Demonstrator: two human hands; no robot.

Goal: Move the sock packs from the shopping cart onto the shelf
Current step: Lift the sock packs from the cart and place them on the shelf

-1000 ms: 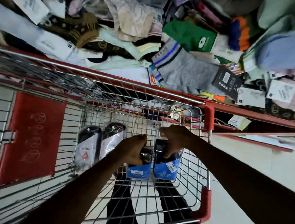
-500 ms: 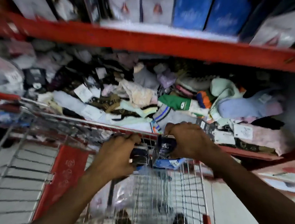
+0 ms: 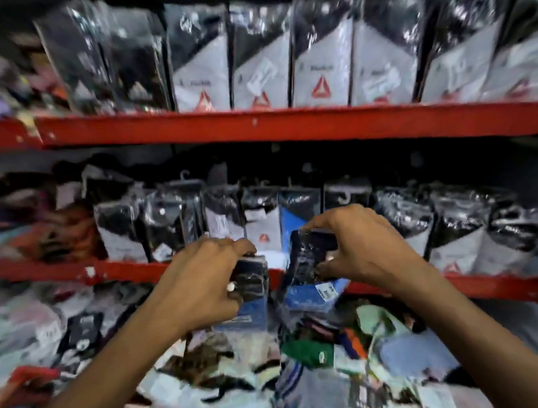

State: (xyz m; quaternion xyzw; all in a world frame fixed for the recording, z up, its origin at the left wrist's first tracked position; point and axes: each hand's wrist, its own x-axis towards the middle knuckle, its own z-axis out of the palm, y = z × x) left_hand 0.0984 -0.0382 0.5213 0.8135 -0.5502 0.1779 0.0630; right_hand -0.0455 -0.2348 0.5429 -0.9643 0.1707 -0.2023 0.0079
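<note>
While both hands grip a pack each, the shelf gap lies at 12 o'clock.
Left hand holds left pack; right hand holds right pack, nearer the middle shelf; long axes roughly upright, right one tilted.

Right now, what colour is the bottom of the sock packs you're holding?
Blue, on both sock packs, seen from the head camera.

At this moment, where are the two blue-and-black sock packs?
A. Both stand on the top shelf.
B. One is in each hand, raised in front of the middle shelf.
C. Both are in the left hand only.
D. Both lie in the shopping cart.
B: the left hand grips one blue-and-black sock pack and the right hand grips the other pack, both held before the middle shelf.
</note>
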